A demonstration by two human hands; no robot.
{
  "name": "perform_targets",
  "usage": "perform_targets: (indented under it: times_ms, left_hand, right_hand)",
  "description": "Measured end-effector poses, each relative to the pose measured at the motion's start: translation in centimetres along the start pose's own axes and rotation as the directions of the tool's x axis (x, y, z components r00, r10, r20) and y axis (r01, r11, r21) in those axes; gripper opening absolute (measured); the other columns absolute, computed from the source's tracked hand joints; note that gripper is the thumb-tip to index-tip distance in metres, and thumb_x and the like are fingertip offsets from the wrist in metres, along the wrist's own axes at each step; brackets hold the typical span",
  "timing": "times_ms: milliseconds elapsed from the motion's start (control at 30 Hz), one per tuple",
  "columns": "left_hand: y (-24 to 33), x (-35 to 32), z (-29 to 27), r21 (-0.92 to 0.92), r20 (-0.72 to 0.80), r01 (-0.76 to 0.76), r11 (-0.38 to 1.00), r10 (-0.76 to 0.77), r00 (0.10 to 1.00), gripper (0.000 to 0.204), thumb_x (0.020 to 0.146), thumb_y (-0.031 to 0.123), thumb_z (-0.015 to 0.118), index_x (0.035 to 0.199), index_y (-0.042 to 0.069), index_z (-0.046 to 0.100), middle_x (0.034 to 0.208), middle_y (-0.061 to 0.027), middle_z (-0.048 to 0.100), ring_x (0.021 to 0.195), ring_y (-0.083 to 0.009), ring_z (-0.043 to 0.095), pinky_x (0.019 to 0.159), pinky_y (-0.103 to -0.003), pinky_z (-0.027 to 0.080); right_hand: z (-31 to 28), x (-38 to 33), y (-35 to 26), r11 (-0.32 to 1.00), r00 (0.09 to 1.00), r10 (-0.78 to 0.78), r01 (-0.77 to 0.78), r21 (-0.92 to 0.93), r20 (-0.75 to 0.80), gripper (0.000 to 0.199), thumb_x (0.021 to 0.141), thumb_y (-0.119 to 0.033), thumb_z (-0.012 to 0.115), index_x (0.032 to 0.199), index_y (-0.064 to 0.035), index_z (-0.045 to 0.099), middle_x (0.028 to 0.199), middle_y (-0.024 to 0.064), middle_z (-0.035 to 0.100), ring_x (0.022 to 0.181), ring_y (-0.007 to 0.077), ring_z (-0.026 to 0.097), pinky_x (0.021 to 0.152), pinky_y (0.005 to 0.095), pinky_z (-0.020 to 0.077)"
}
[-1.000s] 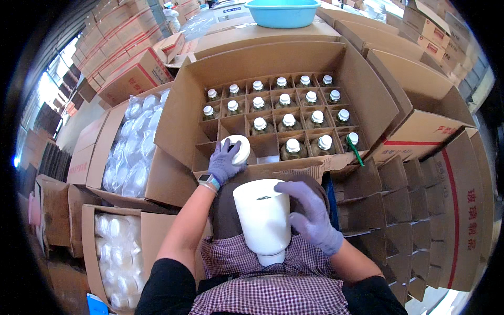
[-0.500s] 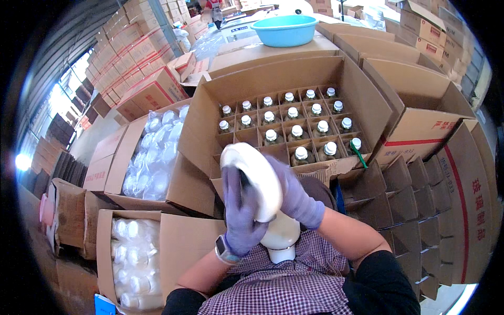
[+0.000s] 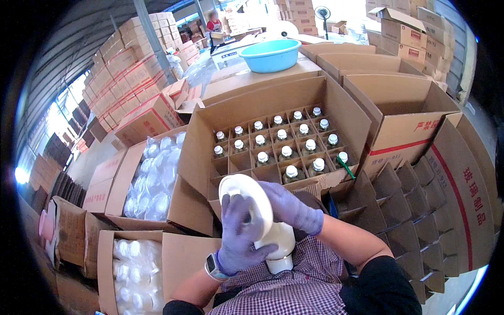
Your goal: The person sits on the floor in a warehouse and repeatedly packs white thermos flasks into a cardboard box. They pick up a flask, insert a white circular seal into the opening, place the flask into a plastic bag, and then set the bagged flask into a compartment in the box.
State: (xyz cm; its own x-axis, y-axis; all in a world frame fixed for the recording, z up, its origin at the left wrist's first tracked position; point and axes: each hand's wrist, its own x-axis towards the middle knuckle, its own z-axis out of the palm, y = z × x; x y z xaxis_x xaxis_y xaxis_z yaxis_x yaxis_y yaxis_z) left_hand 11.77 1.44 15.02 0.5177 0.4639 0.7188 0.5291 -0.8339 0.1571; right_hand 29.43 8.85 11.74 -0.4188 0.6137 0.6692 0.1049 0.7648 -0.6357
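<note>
Both my hands wear thin purple gloves. They meet in front of my lap on a white round piece with a broad, flat rim, tilted up on its edge. My left hand is closed on its near side, fingers over the face and thumb stretched below. On the far right side my right hand grips the rim, its fingertips partly hidden. Beneath, against my checked apron, shows a white rounded body with a narrower cylindrical end. I cannot tell whether the two white parts are joined.
Ahead is an open carton with dividers and several white-capped clear bottles; a green strip hangs at one. Bagged white plastic pieces and wrapped white bottles fill cartons at left. Cardboard dividers stand right; a blue basin sits behind.
The white round piece has moved down and turned, showing more of its flat face. My left hand has shifted its hold, thumb now spread lower. The view has tilted up slightly.
</note>
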Motion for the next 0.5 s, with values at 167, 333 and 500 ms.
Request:
perform_targets:
  times_ms: [167,333,500]
  left_hand:
    - [1.1,2.2,-1.4,-0.820,0.018,0.392,0.418,-0.665,0.746,0.093,0.088,0.035,0.073,0.155,-0.003,0.022,0.147,-0.0195,0.044,0.133,-0.0300,0.050,0.111,-0.040,0.042]
    - [0.5,1.8,-0.8,-0.942,0.213,0.336,0.010,-0.754,0.621,0.079,0.096,0.032,0.060,0.156,-0.003,0.022,0.147,-0.0193,0.047,0.132,-0.0281,0.052,0.111,-0.039,0.042]
    - [1.0,0.9,-0.4,-0.789,0.055,0.458,0.409,-0.695,0.717,0.089,0.091,0.030,0.066,0.158,-0.005,0.018,0.147,-0.0207,0.046,0.130,-0.0271,0.053,0.109,-0.036,0.043]
  right_hand:
    - [0.1,1.3,-4.0,0.910,0.985,-0.170,0.150,-0.386,-0.016,0.036,0.083,-0.035,0.073,0.097,-0.0061,0.057,0.102,0.0169,0.052,0.094,0.0359,0.056,0.080,0.0462,0.0487]
    - [0.0,1.3,-2.6,0.888,0.956,-0.281,0.227,-0.401,-0.082,0.043,0.075,-0.041,0.080,0.092,-0.0081,0.058,0.106,0.0166,0.051,0.096,0.0349,0.060,0.080,0.0453,0.0524]
    - [-0.4,0.5,-2.4,0.883,0.973,-0.214,0.156,-0.443,-0.085,0.051,0.067,-0.050,0.085,0.083,-0.0095,0.057,0.087,0.0086,0.056,0.073,0.0303,0.063,0.062,0.0411,0.0531]
